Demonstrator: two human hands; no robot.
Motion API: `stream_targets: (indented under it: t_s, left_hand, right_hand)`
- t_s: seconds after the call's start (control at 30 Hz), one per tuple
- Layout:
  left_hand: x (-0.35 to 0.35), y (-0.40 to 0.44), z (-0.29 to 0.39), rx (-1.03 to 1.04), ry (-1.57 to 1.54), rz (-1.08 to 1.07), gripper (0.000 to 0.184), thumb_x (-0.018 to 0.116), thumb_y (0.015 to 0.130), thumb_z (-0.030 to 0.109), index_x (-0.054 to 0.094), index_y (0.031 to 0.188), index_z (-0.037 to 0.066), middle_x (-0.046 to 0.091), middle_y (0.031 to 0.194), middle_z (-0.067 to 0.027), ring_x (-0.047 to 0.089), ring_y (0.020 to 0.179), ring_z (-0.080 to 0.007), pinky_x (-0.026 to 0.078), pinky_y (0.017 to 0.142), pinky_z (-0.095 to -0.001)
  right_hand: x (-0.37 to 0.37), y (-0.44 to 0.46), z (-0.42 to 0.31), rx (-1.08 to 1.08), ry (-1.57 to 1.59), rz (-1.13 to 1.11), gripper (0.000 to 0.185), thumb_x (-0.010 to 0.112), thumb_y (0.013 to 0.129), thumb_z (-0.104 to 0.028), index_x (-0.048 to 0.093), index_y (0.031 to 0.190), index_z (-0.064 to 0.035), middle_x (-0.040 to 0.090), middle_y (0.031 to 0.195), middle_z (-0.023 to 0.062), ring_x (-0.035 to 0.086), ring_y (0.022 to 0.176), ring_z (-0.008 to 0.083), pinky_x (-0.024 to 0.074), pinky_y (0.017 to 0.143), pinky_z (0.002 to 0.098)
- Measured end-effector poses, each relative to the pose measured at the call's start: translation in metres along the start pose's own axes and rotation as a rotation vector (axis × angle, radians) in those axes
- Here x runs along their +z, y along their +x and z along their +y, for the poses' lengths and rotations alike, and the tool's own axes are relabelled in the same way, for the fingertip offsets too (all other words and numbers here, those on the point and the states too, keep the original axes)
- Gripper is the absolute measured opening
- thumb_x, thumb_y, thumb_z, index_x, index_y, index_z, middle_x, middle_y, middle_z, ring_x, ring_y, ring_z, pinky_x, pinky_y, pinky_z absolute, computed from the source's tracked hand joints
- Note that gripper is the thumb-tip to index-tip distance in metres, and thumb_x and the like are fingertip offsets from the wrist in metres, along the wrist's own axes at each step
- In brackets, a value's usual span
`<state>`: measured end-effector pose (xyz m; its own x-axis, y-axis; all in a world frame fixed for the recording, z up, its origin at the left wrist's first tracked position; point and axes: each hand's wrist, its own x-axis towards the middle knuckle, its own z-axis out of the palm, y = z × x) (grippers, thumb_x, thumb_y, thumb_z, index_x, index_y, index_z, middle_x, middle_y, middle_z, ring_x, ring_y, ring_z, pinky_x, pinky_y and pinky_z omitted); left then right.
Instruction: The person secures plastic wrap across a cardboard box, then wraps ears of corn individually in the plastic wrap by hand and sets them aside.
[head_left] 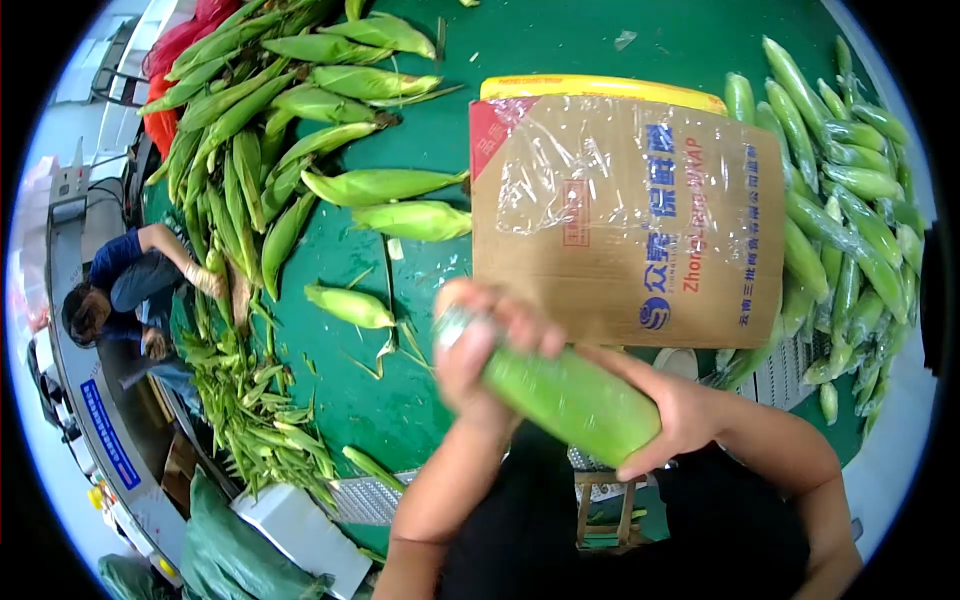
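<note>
A green ear of corn [570, 395] slants across in front of me, close to the camera, with shiny clear film over it. My left hand [478, 345], a little blurred, is closed around its upper left end. My right hand [675, 405] grips the lower right end, thumb underneath. Just beyond the hands a cardboard box [610, 300] lies with its printed side up and a sheet of clear plastic film [590, 170] on it. One loose ear of corn in its husk [350, 306] rests on the green table left of my hands.
Unwrapped corn ears [240, 130] are heaped at the upper left of the green table [560, 40]. Film-wrapped ears [850, 220] form a pile on the right. Trimmed husks [260, 410] lie at lower left, near a seated person [130, 270]. A yellow strip [600, 90] edges the box.
</note>
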<state>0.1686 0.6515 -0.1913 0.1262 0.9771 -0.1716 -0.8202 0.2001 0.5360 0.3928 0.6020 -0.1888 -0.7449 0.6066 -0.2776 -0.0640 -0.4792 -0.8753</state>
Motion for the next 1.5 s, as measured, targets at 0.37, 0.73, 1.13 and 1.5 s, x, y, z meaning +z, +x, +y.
stream_targets:
  t_s: [0.37, 0.73, 1.13, 1.5]
  left_hand:
    - [-0.389, 0.028, 0.148, -0.077, 1.253, 1.233, 0.077, 0.071, 0.091, 0.058, 0.057, 0.131, -0.006, 0.07, 0.106, -0.0144, 0.072, 0.091, -0.0293, 0.061, 0.082, -0.0419]
    - [-0.214, 0.042, 0.123, 0.197, 1.028, 0.728, 0.066, 0.068, 0.089, 0.025, 0.043, 0.146, 0.005, 0.054, 0.135, -0.0185, 0.062, 0.112, -0.0343, 0.057, 0.092, -0.0464]
    - [0.06, 0.149, -0.079, 0.232, 2.253, -0.687, 0.062, 0.084, 0.064, 0.016, 0.062, 0.122, 0.01, 0.065, 0.119, -0.0091, 0.063, 0.106, -0.0358, 0.053, 0.088, -0.0453]
    - [0.048, 0.163, -0.065, 0.317, 2.016, -0.87, 0.068, 0.085, 0.063, 0.01, 0.055, 0.123, 0.007, 0.06, 0.116, -0.0114, 0.061, 0.108, -0.0346, 0.05, 0.095, -0.044]
  right_hand:
    - [-0.16, -0.118, -0.013, -0.565, 0.487, 1.392, 0.055, 0.059, 0.104, -0.035, 0.046, 0.146, -0.0023, 0.065, 0.126, 0.0172, 0.068, 0.106, 0.0242, 0.0602, 0.074, 0.0309]
    - [-0.163, -0.069, -0.007, 0.571, -0.899, 1.306, 0.045, 0.068, 0.097, -0.046, 0.067, 0.091, -0.002, 0.067, 0.09, 0.0164, 0.067, 0.092, 0.0273, 0.0513, 0.08, 0.0427]
    - [-0.159, -0.062, 0.014, -0.168, 0.095, 1.25, 0.021, 0.054, 0.103, -0.019, 0.068, 0.105, -0.0031, 0.074, 0.103, 0.009, 0.069, 0.098, 0.0216, 0.0527, 0.086, 0.04]
    - [-0.178, 0.029, -0.004, -0.259, -1.638, 0.885, 0.074, 0.082, 0.072, -0.056, 0.059, 0.131, -0.0158, 0.063, 0.113, 0.0041, 0.061, 0.111, 0.0236, 0.0479, 0.093, 0.043]
